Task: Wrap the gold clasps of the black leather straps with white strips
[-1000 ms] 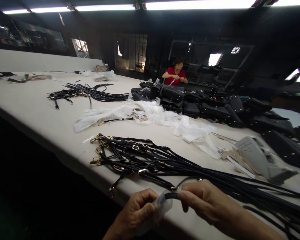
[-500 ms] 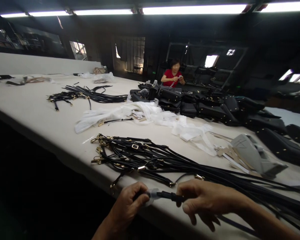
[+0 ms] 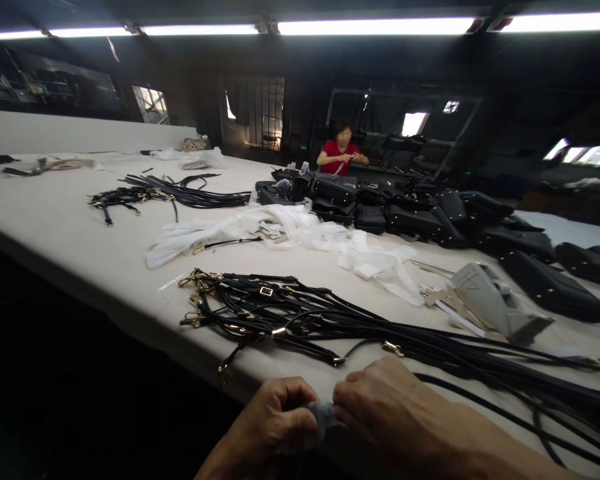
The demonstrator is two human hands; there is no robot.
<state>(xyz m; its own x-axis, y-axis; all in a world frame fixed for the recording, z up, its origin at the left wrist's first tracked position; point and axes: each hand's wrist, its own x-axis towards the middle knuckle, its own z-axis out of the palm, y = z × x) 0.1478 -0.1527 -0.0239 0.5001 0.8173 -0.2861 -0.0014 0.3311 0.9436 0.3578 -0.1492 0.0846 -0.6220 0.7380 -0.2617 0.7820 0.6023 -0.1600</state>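
Observation:
At the table's near edge my left hand and my right hand meet, both closed. Pinched between them is a small crumpled piece of clear plastic wrap. A black strap runs off to the right from under my right hand, but its end is hidden. Just beyond my hands lies a bundle of black straps with gold clasps on the white table.
A heap of white wrapping lies mid-table, with a second strap bundle farther left. Black handbags crowd the far right. Grey card pieces sit right of the straps. A person in a red top works at the far side.
My hands have come together, from pulling wrap along a visible strap end to touching over the bunched wrap; the strap end between them no longer shows. The view has shifted slightly.

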